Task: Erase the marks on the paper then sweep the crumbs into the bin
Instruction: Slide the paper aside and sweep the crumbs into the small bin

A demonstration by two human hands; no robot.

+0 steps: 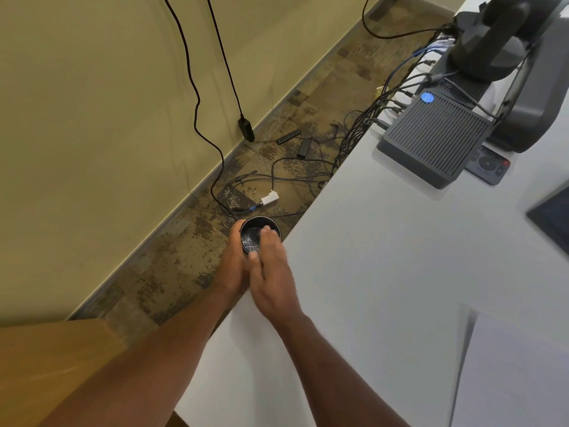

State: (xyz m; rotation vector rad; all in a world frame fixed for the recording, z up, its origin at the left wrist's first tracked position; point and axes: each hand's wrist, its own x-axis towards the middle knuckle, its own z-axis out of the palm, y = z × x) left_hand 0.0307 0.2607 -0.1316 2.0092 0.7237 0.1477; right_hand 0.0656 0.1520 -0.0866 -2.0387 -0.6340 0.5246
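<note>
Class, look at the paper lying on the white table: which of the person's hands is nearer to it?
Right. The right hand lies flat at the table edge, on the paper's side; the left hand grips the bin off the table, farther away.

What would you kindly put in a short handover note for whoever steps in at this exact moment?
Left hand: grips the small black bin, held just off the edge of the white table, over the floor.
Right hand: flat and open at the table edge, fingertips over the bin's rim, as in a sweeping stroke.
Paper: lies on the table at lower right; the part in view looks blank.
Done: erasing appears finished; pale scraps show inside the bin.
Left: crumbs on the table are too small to see here, so check the edge, finish sweeping, then set the bin down.
</note>
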